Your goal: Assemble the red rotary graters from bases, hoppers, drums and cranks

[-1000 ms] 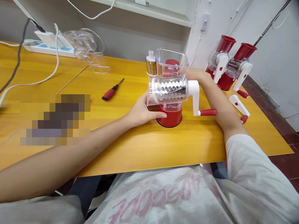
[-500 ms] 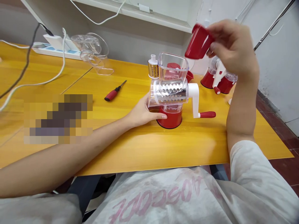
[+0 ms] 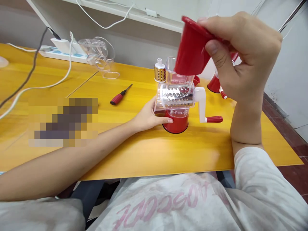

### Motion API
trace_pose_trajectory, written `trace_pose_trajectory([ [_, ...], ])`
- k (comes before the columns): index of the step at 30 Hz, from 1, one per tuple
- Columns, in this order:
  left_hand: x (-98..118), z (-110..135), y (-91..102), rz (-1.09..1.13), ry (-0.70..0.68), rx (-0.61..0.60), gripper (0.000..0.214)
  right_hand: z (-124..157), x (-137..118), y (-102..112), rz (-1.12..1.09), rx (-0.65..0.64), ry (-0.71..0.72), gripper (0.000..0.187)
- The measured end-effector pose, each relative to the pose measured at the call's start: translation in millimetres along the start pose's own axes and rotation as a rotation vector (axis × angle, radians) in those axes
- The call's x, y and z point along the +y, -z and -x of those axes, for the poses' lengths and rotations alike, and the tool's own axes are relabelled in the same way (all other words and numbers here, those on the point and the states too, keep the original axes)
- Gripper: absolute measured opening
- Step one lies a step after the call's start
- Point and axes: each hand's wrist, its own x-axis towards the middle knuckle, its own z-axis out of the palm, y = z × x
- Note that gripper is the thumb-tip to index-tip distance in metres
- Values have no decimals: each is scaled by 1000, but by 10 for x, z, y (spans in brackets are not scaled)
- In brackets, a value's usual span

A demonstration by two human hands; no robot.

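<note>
A rotary drum grater (image 3: pixel 179 96) stands upright on the table, with a clear body, a perforated metal drum inside and a red base. My left hand (image 3: pixel 150 115) grips it from the left, thumb across the red base and the other fingers hidden behind. Its white crank (image 3: pixel 201 102) with a red handle points down on the right side. Raised above the clear hopper (image 3: pixel 170 65), my right hand (image 3: pixel 243 54) pinches a red food pusher (image 3: pixel 192 48) by its rimmed upper end. The pusher is tilted and hides part of the hopper.
Behind the grater stands a spare grating drum (image 3: pixel 160 71). A red-handled screwdriver (image 3: pixel 121 95) lies to the left. Clear plastic parts (image 3: pixel 102 54) and a power strip (image 3: pixel 64 54) with cables sit at the back left. Another red grater part (image 3: pixel 214 84) is at the right, partly hidden.
My right hand has brought the red pusher closer to the camera and a little left, so it now covers part of the hopper. The left hand keeps its grip on the grater.
</note>
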Motion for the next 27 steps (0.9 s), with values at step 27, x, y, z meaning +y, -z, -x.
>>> trace_pose_trajectory([
  [27,34,38,-16,16,-9,-1,126,-32,-17,-91,-103,-297,122,49],
])
